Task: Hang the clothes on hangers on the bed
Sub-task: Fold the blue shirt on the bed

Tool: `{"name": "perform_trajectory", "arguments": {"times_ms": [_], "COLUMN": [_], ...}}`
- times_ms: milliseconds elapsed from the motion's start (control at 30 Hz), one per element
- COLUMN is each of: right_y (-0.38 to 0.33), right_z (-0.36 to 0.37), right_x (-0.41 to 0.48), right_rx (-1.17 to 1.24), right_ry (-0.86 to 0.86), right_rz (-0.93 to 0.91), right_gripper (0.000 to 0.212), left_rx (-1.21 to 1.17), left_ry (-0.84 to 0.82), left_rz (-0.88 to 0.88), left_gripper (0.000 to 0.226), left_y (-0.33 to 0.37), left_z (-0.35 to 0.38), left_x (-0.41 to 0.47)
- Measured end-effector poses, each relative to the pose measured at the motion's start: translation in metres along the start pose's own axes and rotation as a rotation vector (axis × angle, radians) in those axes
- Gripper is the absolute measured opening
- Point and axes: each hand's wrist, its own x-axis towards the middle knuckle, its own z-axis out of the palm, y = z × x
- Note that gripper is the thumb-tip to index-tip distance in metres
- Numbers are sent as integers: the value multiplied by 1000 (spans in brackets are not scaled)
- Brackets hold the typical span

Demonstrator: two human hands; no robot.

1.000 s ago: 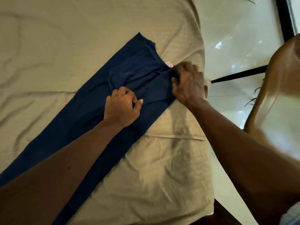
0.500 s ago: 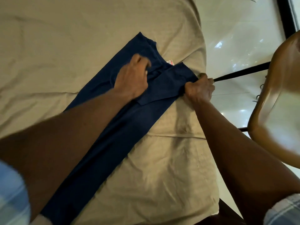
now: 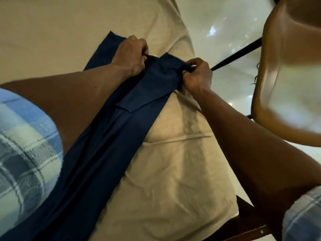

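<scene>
A long navy-blue garment (image 3: 111,146), folded lengthwise, lies diagonally across the beige bedsheet (image 3: 170,180). Its upper end reaches the bed's right edge. My left hand (image 3: 131,55) grips the cloth at the top left of that end with curled fingers. My right hand (image 3: 197,75) pinches the bunched cloth at the top right corner. A folded flap lies between the two hands. No hanger is in view.
A brown plastic chair (image 3: 286,72) stands close to the right of the bed, on a glossy white tiled floor (image 3: 224,26). A dark bar (image 3: 238,55) runs under the chair. The dark wooden bed frame (image 3: 246,225) shows at the lower right.
My left hand slid up to the garment's top edge and closed on it. My right hand turned and bunched the right corner. The camera moved closer and lower.
</scene>
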Motion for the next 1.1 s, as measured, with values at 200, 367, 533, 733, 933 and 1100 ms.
{"name": "perform_trajectory", "arguments": {"times_ms": [200, 367, 533, 733, 933, 1100], "right_y": [8, 29, 48, 57, 41, 48], "right_z": [36, 82, 125, 160, 148, 144], "right_x": [-110, -255, -369, -440, -464, -485], "right_rx": [7, 202, 57, -120, 144, 180], "right_ry": [170, -149, -533, -670, -506, -618], "right_rz": [-171, 302, 551, 565, 631, 465], "right_gripper": [59, 41, 40, 45, 44, 111], "left_rx": [-384, -298, -87, -10, -193, -293], "left_ry": [256, 277, 37, -256, -313, -488], "left_rz": [-80, -427, -1015, -1005, -1024, -933], "left_gripper": [38, 31, 47, 52, 42, 64], "left_y": [-16, -75, -147, -189, -200, -212], "left_z": [-11, -22, -40, -51, -79, -102], "left_x": [-121, -292, -419, -469, -473, -476]}}
